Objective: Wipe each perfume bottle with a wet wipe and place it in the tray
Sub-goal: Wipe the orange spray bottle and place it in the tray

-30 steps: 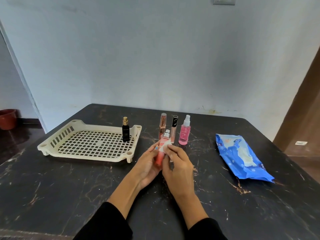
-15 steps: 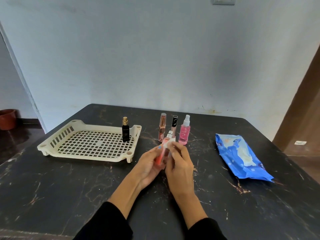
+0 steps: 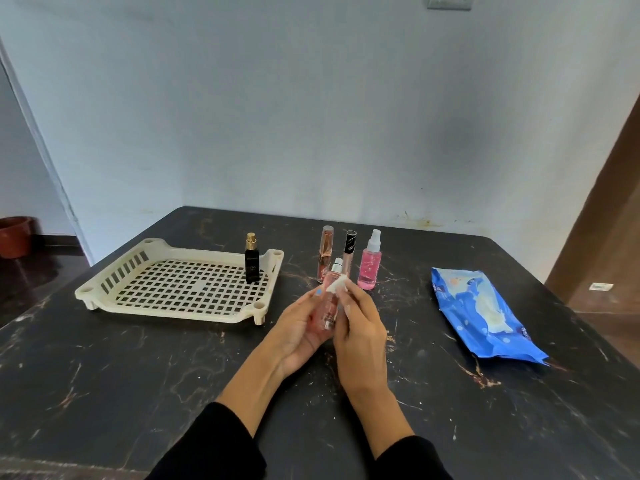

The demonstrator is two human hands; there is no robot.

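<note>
My left hand (image 3: 298,336) holds a pink perfume bottle (image 3: 327,308) with a white cap, tilted slightly, above the middle of the black table. My right hand (image 3: 360,336) pinches a small white wet wipe (image 3: 336,285) against the bottle's upper part. A cream slotted tray (image 3: 104,285) lies to the left, with a black gold-capped bottle (image 3: 252,259) standing in its far right corner. Behind my hands stand a slim rose bottle (image 3: 325,253), a thin black-capped bottle (image 3: 348,251) and a pink spray bottle (image 3: 370,263).
A blue wet-wipe pack (image 3: 483,315) lies on the table's right side. The black marble table (image 3: 138,375) meets a pale wall at the back. A brown pot (image 3: 14,235) sits on the floor far left; a wooden door is at the right.
My right hand has slid the wipe up from the bottle's middle to near its neck. The bottle's lower body is now more exposed in my left hand.
</note>
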